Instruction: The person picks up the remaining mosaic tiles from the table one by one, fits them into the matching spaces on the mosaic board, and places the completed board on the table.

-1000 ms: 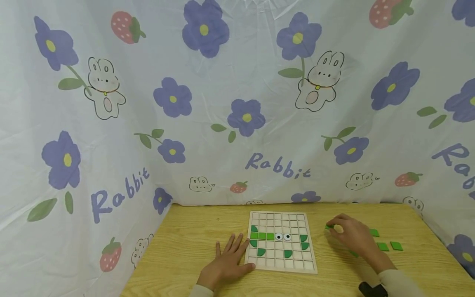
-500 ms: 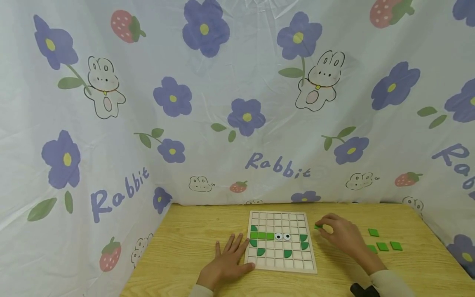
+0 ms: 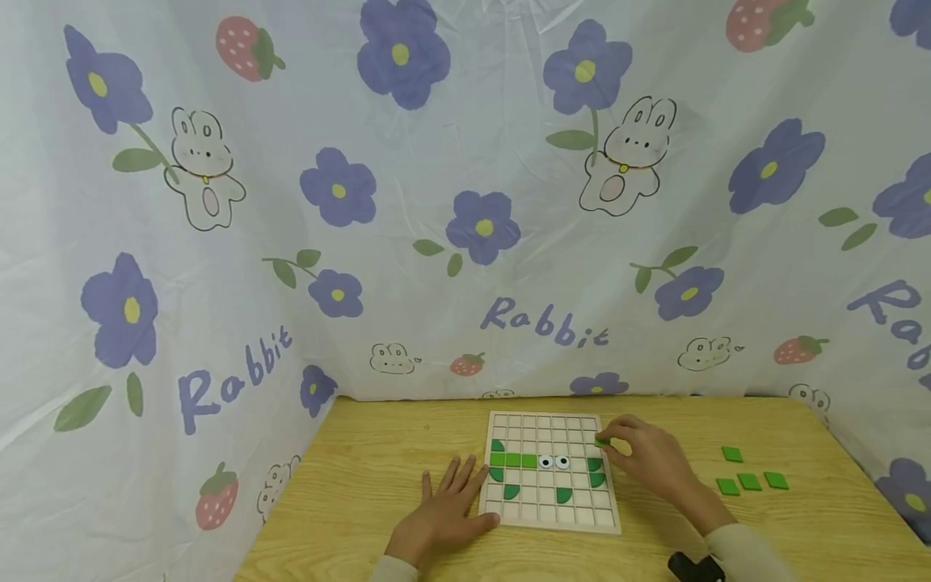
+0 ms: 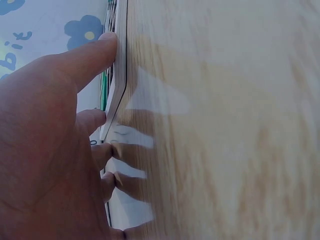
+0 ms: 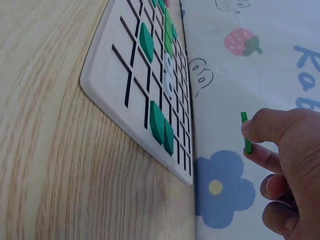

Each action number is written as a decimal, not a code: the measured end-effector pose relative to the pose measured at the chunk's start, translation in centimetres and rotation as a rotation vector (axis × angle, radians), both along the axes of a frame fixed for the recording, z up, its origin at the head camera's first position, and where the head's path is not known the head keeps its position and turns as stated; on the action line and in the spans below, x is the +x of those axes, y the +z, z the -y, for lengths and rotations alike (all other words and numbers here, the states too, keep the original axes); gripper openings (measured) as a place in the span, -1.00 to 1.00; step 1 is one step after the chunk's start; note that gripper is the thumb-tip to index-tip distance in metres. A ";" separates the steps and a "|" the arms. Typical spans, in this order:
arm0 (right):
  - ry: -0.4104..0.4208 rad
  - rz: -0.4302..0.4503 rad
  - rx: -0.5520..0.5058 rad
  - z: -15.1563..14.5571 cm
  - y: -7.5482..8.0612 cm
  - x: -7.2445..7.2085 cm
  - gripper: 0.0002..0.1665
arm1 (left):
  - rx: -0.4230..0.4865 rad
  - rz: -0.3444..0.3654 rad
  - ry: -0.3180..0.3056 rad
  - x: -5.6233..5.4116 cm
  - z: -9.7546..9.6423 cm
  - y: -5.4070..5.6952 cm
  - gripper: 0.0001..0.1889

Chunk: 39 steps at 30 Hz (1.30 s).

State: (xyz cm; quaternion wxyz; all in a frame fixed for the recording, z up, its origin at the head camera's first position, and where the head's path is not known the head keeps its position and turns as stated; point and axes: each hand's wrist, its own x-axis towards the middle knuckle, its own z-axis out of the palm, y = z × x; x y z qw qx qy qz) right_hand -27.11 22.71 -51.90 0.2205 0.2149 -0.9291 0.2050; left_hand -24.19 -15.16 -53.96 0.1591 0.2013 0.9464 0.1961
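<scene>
A pale grid board (image 3: 553, 518) lies mid-table, holding several dark green quarter-round pieces (image 3: 512, 491), a row of light green squares (image 3: 513, 460) and two round eye pieces (image 3: 553, 461). My left hand (image 3: 445, 509) rests at the board's left side, fingers straight and spread, thumb and index at its edge; in the left wrist view the thumb (image 4: 102, 50) lies along the rim. Above the board's right edge, my right hand (image 3: 647, 457) pinches a green square tile (image 5: 246, 132) between thumb and finger. The right wrist view shows that tile edge-on, apart from the board.
Several loose green square tiles (image 3: 749, 482) lie on the wooden table (image 3: 349, 485) to the right of the board. A white curtain (image 3: 407, 267) printed with flowers and rabbits hangs behind the table. A black device (image 3: 696, 567) sits at the right wrist.
My right hand has moved left with the green square tile, from over the loose tiles to the board's right edge. My left hand has stayed in place.
</scene>
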 end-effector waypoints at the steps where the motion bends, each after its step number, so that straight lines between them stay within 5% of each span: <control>1: 0.002 -0.001 0.002 0.2 0.0 0.0 -0.77 | -0.002 -0.001 0.000 0.0 0.0 -0.1 -0.09; 14: 0.031 0.039 -0.001 2.3 -0.3 -0.3 -0.77 | 0.001 -0.008 0.002 0.0 0.2 -0.3 -0.09; 39: 0.003 0.188 0.098 3.4 -3.5 -0.9 -0.90 | 0.003 -0.009 0.000 0.1 0.0 -0.3 -0.10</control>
